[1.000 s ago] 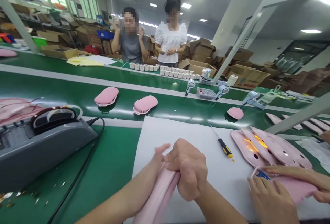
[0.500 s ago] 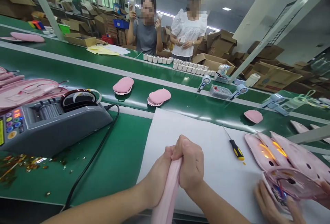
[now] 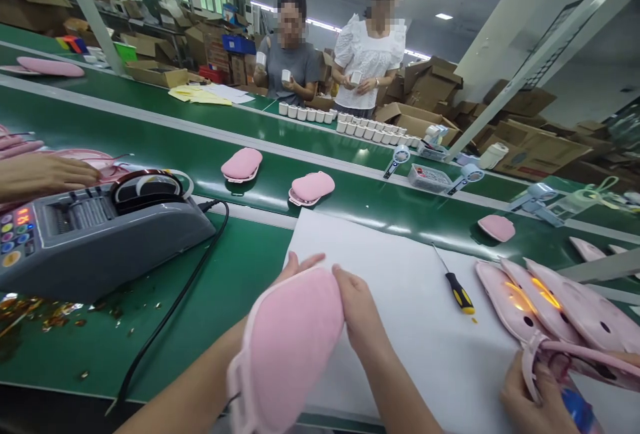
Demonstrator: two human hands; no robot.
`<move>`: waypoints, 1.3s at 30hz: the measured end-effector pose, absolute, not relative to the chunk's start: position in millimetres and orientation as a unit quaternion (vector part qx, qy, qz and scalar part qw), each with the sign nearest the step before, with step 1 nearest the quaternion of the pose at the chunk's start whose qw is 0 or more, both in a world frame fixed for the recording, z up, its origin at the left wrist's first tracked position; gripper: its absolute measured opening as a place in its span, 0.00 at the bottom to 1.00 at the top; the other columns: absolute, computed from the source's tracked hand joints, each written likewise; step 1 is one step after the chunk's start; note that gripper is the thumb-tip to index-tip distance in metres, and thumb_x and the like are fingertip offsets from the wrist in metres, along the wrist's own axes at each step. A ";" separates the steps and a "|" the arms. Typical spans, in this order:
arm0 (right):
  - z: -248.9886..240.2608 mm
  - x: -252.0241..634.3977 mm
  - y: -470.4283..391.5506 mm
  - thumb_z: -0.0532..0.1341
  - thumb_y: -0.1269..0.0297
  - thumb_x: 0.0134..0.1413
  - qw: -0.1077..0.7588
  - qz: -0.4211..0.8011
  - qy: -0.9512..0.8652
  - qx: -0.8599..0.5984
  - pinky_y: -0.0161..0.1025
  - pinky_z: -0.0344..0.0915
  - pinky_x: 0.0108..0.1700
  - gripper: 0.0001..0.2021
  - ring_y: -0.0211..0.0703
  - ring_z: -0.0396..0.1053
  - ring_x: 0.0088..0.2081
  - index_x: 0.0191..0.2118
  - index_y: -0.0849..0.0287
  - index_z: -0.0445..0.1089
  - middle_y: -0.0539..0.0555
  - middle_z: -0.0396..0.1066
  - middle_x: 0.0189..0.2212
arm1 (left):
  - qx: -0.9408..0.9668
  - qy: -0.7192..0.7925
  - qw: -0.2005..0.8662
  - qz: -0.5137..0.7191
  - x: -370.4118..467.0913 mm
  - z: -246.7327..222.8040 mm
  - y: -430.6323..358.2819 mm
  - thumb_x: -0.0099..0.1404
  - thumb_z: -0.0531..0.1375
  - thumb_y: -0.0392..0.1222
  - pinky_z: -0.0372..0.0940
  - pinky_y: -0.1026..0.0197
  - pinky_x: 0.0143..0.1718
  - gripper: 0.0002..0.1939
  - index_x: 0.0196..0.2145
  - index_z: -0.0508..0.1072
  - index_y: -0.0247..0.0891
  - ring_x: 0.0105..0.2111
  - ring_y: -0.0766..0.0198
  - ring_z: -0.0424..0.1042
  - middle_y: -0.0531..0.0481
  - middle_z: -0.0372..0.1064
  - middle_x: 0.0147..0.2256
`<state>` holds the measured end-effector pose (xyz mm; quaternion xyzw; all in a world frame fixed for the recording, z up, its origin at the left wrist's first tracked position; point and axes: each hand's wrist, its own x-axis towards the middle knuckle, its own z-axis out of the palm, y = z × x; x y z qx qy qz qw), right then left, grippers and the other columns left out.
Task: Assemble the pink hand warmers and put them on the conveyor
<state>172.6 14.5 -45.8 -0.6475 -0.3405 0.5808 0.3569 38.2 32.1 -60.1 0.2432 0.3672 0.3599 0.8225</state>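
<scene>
The left hand [image 3: 295, 267] and right hand [image 3: 357, 307] pinch the far end of a pink padded pouch [image 3: 287, 344], held above the table [image 3: 400, 301] edge. It looks soft, light and pliable; best gripped by its seamed rim. Its long axis runs from near-left to far-right.

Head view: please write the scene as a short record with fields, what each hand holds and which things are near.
left hand: grips the left edge of the pink pad
right hand: grips the pad's right edge
surface: white sheet on the green table
nearby tool: screwdriver lying on the sheet
left side: grey tape dispenser
belt: pink pads
</scene>
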 end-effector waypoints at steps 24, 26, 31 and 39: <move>-66.0 181.3 -3.1 0.51 0.88 0.44 0.567 -0.172 -0.618 -0.517 0.24 0.57 0.38 0.12 0.20 0.60 0.34 0.26 0.68 0.66 0.50 0.63 0.24 | 0.731 0.404 -0.025 0.549 34.3 -65.4 13.1 0.61 0.50 0.29 0.54 0.68 0.44 0.07 0.33 0.67 0.30 0.39 0.74 0.60 0.49 0.65 0.34; -79.5 175.5 -7.6 0.54 0.85 0.44 0.520 -0.172 -0.617 -0.565 0.24 0.55 0.39 0.09 0.20 0.59 0.34 0.25 0.67 0.67 0.49 0.65 0.24 | 0.719 0.465 -0.056 0.513 45.1 -73.4 11.5 0.60 0.52 0.28 0.50 0.67 0.40 0.06 0.26 0.66 0.30 0.34 0.73 0.56 0.50 0.63 0.27; -90.9 168.5 -4.3 0.51 0.79 0.51 0.463 -0.066 -0.619 -0.631 0.23 0.53 0.37 0.12 0.18 0.58 0.32 0.24 0.63 0.69 0.46 0.66 0.23 | 0.716 0.494 -0.036 0.492 60.8 -83.5 11.4 0.59 0.54 0.29 0.46 0.67 0.34 0.11 0.19 0.63 0.30 0.28 0.73 0.52 0.50 0.58 0.21; -89.9 161.9 -3.6 0.52 0.85 0.46 0.477 -0.067 -0.612 -0.627 0.27 0.46 0.34 0.12 0.20 0.51 0.27 0.20 0.65 0.65 0.48 0.59 0.17 | 0.710 0.492 0.004 0.504 58.3 -86.3 9.8 0.59 0.49 0.27 0.44 0.65 0.34 0.13 0.19 0.65 0.32 0.26 0.73 0.52 0.50 0.57 0.18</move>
